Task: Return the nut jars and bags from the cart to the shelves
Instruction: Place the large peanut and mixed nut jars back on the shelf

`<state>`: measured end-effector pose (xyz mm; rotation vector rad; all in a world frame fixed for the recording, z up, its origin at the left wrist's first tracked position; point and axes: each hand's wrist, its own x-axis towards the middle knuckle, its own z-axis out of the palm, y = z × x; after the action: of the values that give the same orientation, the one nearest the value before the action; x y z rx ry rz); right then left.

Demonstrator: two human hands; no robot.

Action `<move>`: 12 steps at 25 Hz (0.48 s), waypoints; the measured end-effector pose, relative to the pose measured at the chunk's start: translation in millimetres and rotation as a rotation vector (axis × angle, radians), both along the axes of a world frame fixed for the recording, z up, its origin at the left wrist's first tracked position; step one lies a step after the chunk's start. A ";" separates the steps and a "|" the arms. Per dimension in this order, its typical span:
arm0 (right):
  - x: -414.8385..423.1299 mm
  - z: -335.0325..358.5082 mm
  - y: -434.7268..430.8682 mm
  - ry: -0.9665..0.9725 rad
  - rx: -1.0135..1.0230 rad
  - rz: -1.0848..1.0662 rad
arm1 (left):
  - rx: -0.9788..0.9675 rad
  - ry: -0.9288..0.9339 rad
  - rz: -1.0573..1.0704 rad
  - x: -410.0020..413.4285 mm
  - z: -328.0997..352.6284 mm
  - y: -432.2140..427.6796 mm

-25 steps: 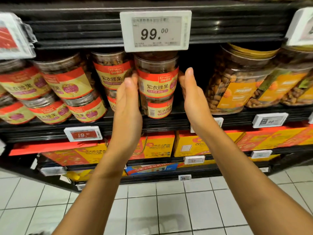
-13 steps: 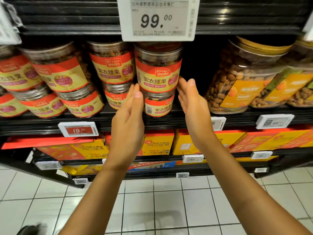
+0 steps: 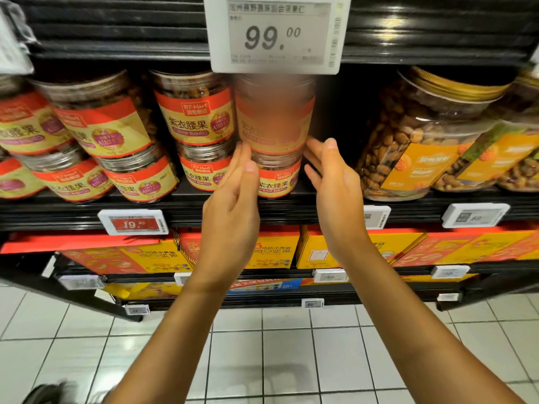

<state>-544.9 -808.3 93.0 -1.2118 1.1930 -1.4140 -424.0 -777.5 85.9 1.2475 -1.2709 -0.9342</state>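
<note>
A clear cashew jar with a red and yellow label (image 3: 275, 115) stands on top of a like jar (image 3: 277, 177) on the black shelf (image 3: 87, 211). It looks blurred. My left hand (image 3: 233, 196) and my right hand (image 3: 332, 176) hover just in front of the lower jar, one on each side. Both have their fingers straight and relaxed and hold nothing. My left fingertips reach up near the seam between the two jars.
Several more stacked cashew jars (image 3: 198, 112) fill the shelf to the left. Big almond jars with gold lids (image 3: 420, 141) stand to the right, past a dark gap. A 99.00 price tag (image 3: 277, 33) hangs overhead. Gift boxes (image 3: 320, 249) line the lower shelf.
Both hands have let go of the top jar, dropped lower and drawn back from the shelf. The jar stays stacked. The view has moved closer.
</note>
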 end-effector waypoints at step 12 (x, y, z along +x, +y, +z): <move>65.4 77.6 149.9 0.214 0.110 0.337 | 0.259 0.395 0.387 83.4 106.1 174.6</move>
<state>-479.5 -658.5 170.6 -1.4357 1.1292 -0.9774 -340.6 -602.9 192.0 1.3632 -0.5862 -1.0154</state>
